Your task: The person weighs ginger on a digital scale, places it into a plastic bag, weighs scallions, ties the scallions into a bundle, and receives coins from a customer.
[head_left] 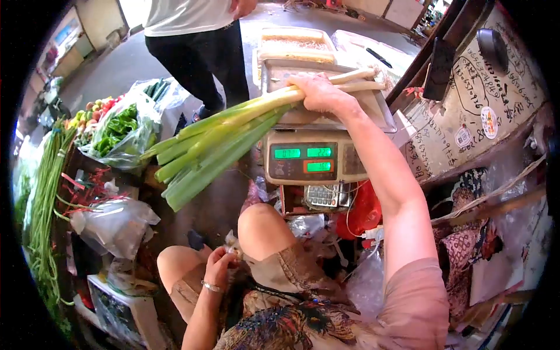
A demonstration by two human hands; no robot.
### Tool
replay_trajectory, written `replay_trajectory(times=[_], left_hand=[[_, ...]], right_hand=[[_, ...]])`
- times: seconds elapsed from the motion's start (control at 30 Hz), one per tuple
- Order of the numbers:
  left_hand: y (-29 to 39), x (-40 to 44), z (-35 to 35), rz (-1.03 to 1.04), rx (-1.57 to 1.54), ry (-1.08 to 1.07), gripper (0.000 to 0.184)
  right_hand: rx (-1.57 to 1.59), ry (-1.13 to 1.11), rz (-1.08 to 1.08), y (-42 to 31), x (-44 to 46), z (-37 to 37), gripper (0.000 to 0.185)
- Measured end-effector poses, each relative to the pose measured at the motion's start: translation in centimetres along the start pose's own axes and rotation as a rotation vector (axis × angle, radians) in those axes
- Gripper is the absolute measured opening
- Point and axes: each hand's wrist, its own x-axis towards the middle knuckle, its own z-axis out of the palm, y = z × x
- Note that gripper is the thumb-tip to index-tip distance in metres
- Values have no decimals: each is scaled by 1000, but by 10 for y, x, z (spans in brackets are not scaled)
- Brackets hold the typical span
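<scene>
My right hand (319,93) is closed around a bunch of leeks (227,134), gripping them near their white stems. The leeks lie slantwise over the metal tray (382,116) of a digital scale (312,156), green leaves hanging out to the left past its edge. Green digits glow on the scale's display. Whether the leeks' weight rests on the tray, I cannot tell. Down by my knees, my left hand (217,267) has its fingers curled together at a small pale thing that is too unclear to name.
A person in dark trousers (201,58) stands beyond the scale. Long beans (46,204) and bagged greens (119,128) are at the left. Under the scale sits a calculator (322,196). A board with handwriting (466,128) rises at the right.
</scene>
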Motion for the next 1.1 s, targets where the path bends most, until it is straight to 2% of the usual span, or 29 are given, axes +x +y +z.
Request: replay_trajectory(times=[0.07, 0.1, 0.13, 0.2, 0.4, 0.5, 0.7, 1.1], left_hand=[[-7, 1, -4, 24, -21, -29, 10], [-7, 0, -4, 33, -33, -16, 8], [-8, 0, -3, 39, -46, -4, 7], [-10, -2, -6, 42, -57, -2, 7], [-13, 4, -12, 21, -55, 0, 8], [-18, 6, -17, 34, -49, -16, 8], [-7, 0, -13, 28, -59, 11, 8], [-15, 4, -21, 18, -42, 8, 7]], right_hand=[[-116, -52, 4, -7, -4, -6, 46], [-173, -128, 36, -10, -4, -12, 59], [-177, -130, 33, -11, -5, -14, 59], [-229, -100, 51, -13, -11, -16, 73], [-206, -116, 84, -24, -31, -35, 84], [-232, -147, 198, -27, -36, -42, 97], [-276, -59, 176, -29, -52, -49, 98], [-241, -72, 120, -34, -73, -47, 92]])
